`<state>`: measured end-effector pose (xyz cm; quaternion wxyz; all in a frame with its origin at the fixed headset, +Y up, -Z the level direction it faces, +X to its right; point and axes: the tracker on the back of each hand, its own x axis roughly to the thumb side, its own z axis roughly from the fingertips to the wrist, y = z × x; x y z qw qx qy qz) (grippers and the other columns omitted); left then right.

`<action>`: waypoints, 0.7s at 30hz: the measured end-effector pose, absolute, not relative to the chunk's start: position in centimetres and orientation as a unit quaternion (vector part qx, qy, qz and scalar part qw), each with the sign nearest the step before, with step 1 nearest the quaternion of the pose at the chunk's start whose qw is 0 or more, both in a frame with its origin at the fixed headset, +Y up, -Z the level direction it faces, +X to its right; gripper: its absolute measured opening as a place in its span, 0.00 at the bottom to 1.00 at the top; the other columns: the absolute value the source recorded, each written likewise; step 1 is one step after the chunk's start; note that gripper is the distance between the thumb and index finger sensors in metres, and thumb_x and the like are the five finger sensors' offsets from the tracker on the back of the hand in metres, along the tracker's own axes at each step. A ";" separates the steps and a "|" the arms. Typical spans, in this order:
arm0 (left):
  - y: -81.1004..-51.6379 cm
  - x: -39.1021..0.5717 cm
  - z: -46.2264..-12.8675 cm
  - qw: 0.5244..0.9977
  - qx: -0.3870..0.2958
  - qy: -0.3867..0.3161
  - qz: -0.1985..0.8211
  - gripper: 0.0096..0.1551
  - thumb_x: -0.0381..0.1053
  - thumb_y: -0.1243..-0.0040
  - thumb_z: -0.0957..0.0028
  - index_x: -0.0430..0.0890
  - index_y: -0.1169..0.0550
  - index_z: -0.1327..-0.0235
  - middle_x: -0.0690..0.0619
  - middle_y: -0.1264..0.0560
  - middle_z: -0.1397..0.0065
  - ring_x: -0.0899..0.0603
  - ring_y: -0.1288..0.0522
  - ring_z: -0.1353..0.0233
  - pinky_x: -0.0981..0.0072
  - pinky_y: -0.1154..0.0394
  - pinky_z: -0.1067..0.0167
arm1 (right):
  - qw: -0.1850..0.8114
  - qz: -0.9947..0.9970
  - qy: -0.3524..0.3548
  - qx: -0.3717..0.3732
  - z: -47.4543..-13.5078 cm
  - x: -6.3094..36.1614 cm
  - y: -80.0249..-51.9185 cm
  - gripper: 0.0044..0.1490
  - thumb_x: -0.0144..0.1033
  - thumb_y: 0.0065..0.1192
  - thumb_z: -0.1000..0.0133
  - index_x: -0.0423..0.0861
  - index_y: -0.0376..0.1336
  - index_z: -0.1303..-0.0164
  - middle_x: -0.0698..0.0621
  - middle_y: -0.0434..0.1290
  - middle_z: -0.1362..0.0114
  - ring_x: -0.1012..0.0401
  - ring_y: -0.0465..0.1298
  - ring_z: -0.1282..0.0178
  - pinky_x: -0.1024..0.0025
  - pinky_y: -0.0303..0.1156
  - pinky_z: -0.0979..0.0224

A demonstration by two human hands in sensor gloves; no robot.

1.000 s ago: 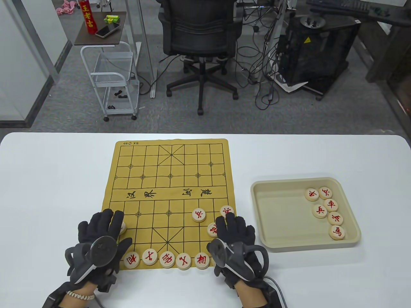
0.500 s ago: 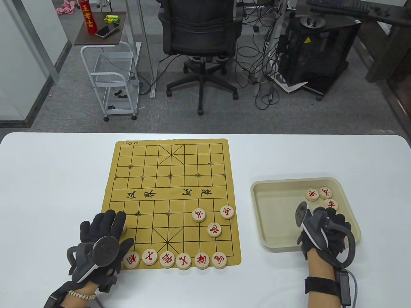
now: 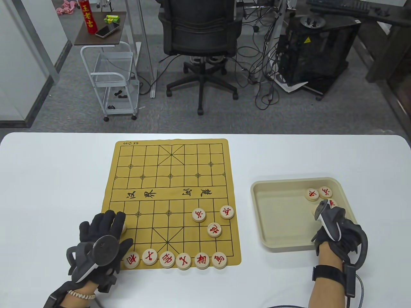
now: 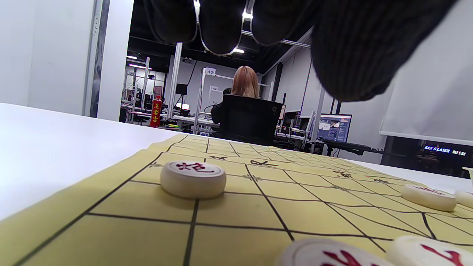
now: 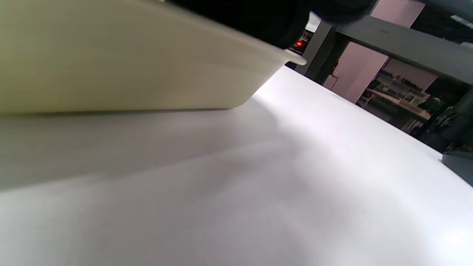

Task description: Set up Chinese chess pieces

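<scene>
The yellow board mat lies mid-table. A row of several red-lettered wooden pieces lines its near edge, and three more stand above at the right. My left hand rests flat over the mat's near left corner, fingers spread above a cannon piece. That piece also shows in the left wrist view, with my fingers clear above it. My right hand reaches into the beige tray over its loose pieces. Its fingers are hidden under the tracker.
The tray stands right of the mat, its outer wall close in the right wrist view. Bare white table surrounds the mat. An office chair and a small cart stand beyond the far edge.
My right hand left the mat's near right corner, where a horse piece now stands, and moved into the tray, then a little further right. My left hand has stayed still.
</scene>
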<state>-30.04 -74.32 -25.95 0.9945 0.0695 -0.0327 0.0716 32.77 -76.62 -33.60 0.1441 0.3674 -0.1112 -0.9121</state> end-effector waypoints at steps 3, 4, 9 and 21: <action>-74.3 -30.0 -26.0 0.995 0.068 -0.033 0.071 0.52 0.65 0.32 0.59 0.56 0.41 0.21 0.43 0.42 0.13 0.28 0.42 0.15 0.22 0.52 0.26 | 0.176 -0.913 -0.111 0.351 -33.8 32.7 -76.8 0.36 0.56 0.75 0.51 0.53 0.67 0.34 0.48 0.73 0.24 0.54 0.77 0.39 0.53 0.72 0.36; -74.3 -30.0 -26.0 0.995 0.067 -0.033 0.070 0.52 0.65 0.32 0.59 0.56 0.41 0.21 0.43 0.42 0.13 0.28 0.42 0.15 0.22 0.52 0.26 | 0.178 -0.913 -0.113 0.349 -33.8 32.8 -76.8 0.36 0.56 0.75 0.51 0.53 0.68 0.35 0.48 0.73 0.25 0.54 0.77 0.40 0.53 0.73 0.36; -74.3 -30.0 -26.0 0.995 0.067 -0.036 0.070 0.52 0.65 0.32 0.59 0.56 0.41 0.21 0.43 0.42 0.13 0.28 0.42 0.15 0.23 0.52 0.26 | 0.148 -0.915 -0.137 0.350 -33.6 33.2 -76.2 0.36 0.54 0.77 0.52 0.52 0.68 0.35 0.48 0.75 0.27 0.56 0.79 0.43 0.53 0.73 0.37; -74.5 -29.7 -26.1 0.995 0.062 -0.039 0.064 0.52 0.65 0.32 0.59 0.56 0.41 0.21 0.43 0.42 0.13 0.28 0.42 0.15 0.22 0.52 0.26 | 0.134 -0.937 0.004 0.322 -31.9 32.2 -74.9 0.41 0.63 0.81 0.61 0.53 0.70 0.42 0.50 0.79 0.34 0.62 0.80 0.54 0.57 0.77 0.43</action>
